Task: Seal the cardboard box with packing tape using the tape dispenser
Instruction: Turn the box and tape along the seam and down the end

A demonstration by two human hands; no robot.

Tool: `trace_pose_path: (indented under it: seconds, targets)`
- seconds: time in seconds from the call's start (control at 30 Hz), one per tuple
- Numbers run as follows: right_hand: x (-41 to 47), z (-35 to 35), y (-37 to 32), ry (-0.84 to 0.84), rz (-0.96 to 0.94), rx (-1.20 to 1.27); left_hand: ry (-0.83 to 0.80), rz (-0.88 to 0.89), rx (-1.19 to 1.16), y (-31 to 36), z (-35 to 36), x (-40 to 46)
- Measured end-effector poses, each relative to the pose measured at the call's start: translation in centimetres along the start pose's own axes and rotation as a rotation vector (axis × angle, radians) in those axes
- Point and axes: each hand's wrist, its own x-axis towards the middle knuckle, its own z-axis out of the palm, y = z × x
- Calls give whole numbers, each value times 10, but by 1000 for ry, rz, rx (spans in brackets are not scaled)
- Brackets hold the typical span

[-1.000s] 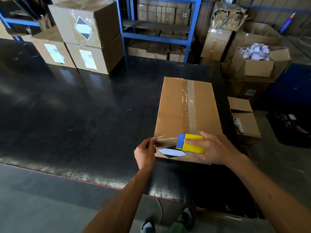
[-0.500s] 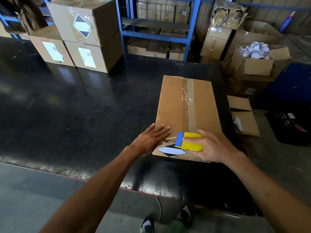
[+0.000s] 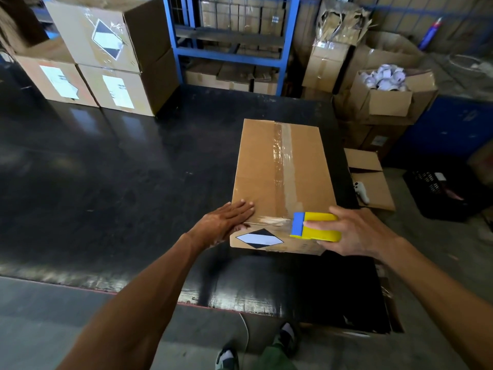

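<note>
- Standing at the black table [image 3: 106, 182], we had the cardboard box [image 3: 266, 172] near its front right edge, a strip of clear tape [image 3: 285, 166] running along the top seam.
- We pressed our left hand [image 3: 224, 222] flat, fingers spread, on the box's near left corner.
- We wrapped our right hand [image 3: 354, 232] around the yellow tape dispenser [image 3: 316, 227], its blue end against the near top edge, where tape ran across.

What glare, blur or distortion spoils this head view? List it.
Head view: glare streaks the clear tape along the cardboard box and sheens the black table; wide-angle bending curves the blue rack and the edges; far corners are soft; both hands and the tape dispenser are sharp.
</note>
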Motion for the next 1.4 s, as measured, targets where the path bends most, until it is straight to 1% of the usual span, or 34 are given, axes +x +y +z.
trace_pose_path:
  seconds: [0.13, 0.2, 0.27, 0.33, 0.4, 0.5, 0.6, 0.73, 0.87, 1.0, 1.07, 1.2, 1.27, 1.33, 1.4]
  targets:
    - [1, 9, 8, 29, -32, -22, -11, 38, 77, 3, -4, 1]
    - [2, 10, 7, 5, -20, -27, -23, 78, 195, 5, -5, -1]
    - [4, 7, 9, -25, -8, -39, 3, 101, 277, 15, -8, 6]
    - [6, 4, 9, -52, -11, -53, 42, 105, 282, 33, -10, 24]
    - [9, 0, 8, -89, 2, -80, 55, 148, 296, 49, -3, 50]
    - [11, -2, 10, -109, 15, -98, -20, 227, 321, 56, 11, 76]
    - [8, 1, 12, -85, 5, -74, -63, 209, 312, 54, 16, 80]
    - [6, 4, 14, -50, -15, -48, -49, 211, 317, 57, 14, 76]
    - [-1, 5, 22, 20, -73, -5, -35, 200, 302, 57, 10, 75]
    - [-17, 5, 43, 106, -145, 17, -69, 183, 322, 53, 4, 69]
    - [-29, 7, 58, 132, -169, 22, -56, 178, 335, 45, 2, 62]
    - [-48, 19, 77, 107, -135, 32, -55, 174, 353, 42, -8, 63]
    - [-85, 22, 116, 90, -53, 64, -68, 248, 384, 77, 7, 105]
    - [-79, 29, 117, 74, -107, 45, -48, 207, 396, 81, 8, 102]
    - [-71, 24, 112, 82, -145, 29, 27, 202, 405, 88, 12, 103]
